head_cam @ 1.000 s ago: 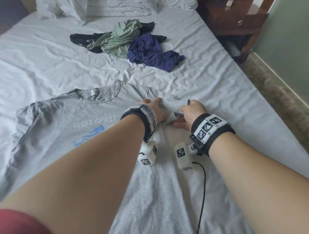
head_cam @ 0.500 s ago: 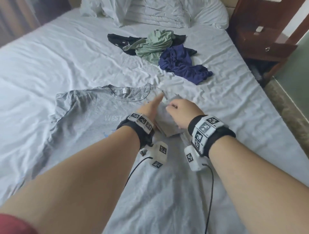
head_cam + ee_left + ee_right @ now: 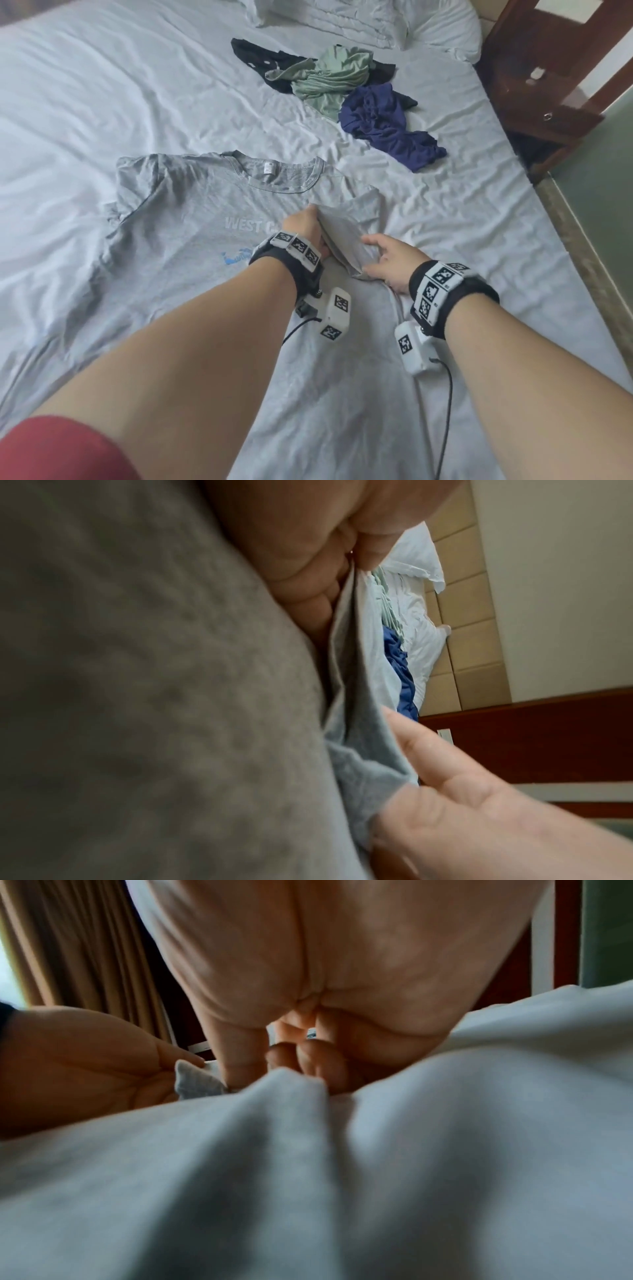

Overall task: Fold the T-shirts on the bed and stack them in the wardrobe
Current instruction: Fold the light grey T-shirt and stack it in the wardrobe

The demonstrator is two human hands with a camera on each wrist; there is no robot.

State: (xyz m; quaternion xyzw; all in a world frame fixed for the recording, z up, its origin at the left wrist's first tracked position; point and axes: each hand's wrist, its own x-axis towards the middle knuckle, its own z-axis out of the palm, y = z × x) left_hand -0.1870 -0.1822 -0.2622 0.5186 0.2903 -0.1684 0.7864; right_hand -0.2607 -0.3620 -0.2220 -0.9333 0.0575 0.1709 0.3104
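Note:
A grey T-shirt (image 3: 191,240) printed "WEST COAST" lies face up on the white bed (image 3: 102,85), collar away from me. Its right sleeve (image 3: 346,229) is lifted and turned in over the chest. My left hand (image 3: 308,222) grips the sleeve's upper edge with curled fingers; in the left wrist view the left hand (image 3: 325,547) pinches the grey cloth (image 3: 137,696). My right hand (image 3: 380,253) holds the sleeve's lower edge, fingers curled onto a ridge of the cloth (image 3: 308,1177). The two hands are close together, a sleeve's width apart.
A loose pile of a black shirt (image 3: 253,54), a green shirt (image 3: 329,75) and a navy shirt (image 3: 387,126) lies farther up the bed, short of the pillows (image 3: 342,17). A dark wooden nightstand (image 3: 548,85) stands at the right, past the bed's edge.
Both hands lifted the grey shirt's right sleeve and drew it inward over the chest. My head view shifted, so the shirt now sits more to the right and closer.

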